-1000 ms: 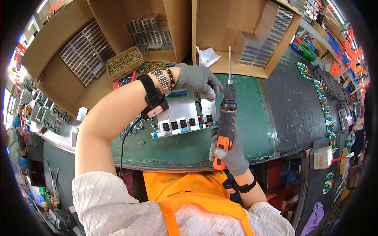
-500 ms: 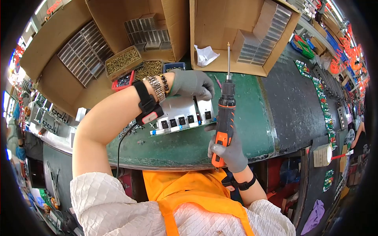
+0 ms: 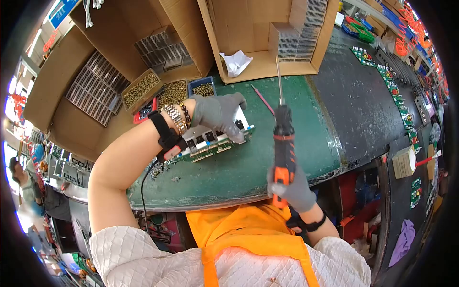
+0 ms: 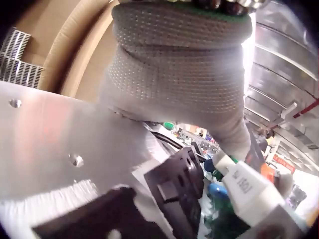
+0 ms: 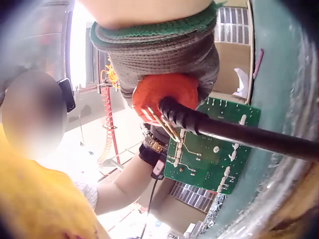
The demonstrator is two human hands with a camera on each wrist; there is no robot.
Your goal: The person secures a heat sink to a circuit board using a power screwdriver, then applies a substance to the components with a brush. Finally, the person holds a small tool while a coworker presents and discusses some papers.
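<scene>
In the head view the gloved left hand (image 3: pixel 217 115) grips the circuit board assembly (image 3: pixel 210 152) at its right part, its edge tilted up off the mat. The left wrist view shows the glove (image 4: pixel 179 69) over a bare metal plate (image 4: pixel 45 134), beside black components (image 4: pixel 174 184) and a white connector (image 4: pixel 249 189). The right hand (image 3: pixel 297 190) holds an orange-and-black electric screwdriver (image 3: pixel 284 155), its bit pointing away from the body, right of the board. In the right wrist view the green underside of the board (image 5: pixel 204 154) shows beyond the screwdriver's orange end (image 5: pixel 164 94).
Cardboard boxes (image 3: pixel 263 67) with finned metal parts stand along the back. Screw trays (image 3: pixel 173 93) sit behind the left hand. A pink stick (image 3: pixel 263 99) lies on the green mat (image 3: pixel 301 124); loose small parts lie left of the board. More circuit boards (image 3: pixel 393 91) line the right side.
The left hand has moved down onto the assembly and the near edge of the board has tipped up. The right hand with the screwdriver has shifted slightly right. The head view has also shifted.
</scene>
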